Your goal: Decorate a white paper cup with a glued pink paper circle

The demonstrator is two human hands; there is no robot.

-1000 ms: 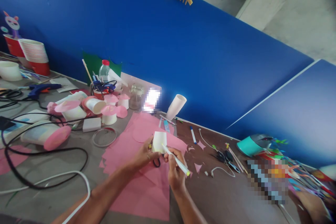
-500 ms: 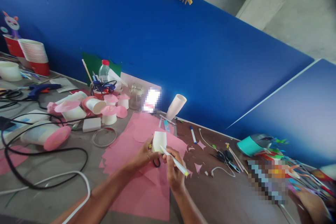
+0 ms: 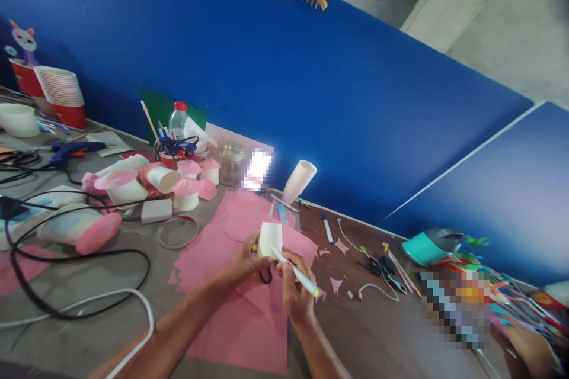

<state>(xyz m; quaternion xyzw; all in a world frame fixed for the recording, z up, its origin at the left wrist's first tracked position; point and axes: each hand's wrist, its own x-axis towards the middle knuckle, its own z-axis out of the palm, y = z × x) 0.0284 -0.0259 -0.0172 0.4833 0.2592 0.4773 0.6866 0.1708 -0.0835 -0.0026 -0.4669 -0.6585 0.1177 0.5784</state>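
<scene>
My left hand point(image 3: 249, 257) is closed around the lower left side of a small cream-white paper piece point(image 3: 270, 238), which stands upright between the fingers. In my right hand point(image 3: 297, 290) is a white marker pen point(image 3: 299, 275) with a yellow end, gripped as for writing. Its tip touches or nearly touches the lower part of the paper piece. Both hands are above pink paper sheets point(image 3: 262, 337) spread on the table. A dark loop point(image 3: 265, 276) shows just below the hands; I cannot tell what it belongs to.
White cups with pink paper discs point(image 3: 185, 198), black cables point(image 3: 146, 269) and a blue glue gun point(image 3: 66, 153) crowd the left. A paper tube point(image 3: 299, 182) stands at the back. Right lie a blue marker point(image 3: 328, 229), scissors point(image 3: 393, 281), pink scraps point(image 3: 336, 285) and a tape dispenser point(image 3: 427, 247).
</scene>
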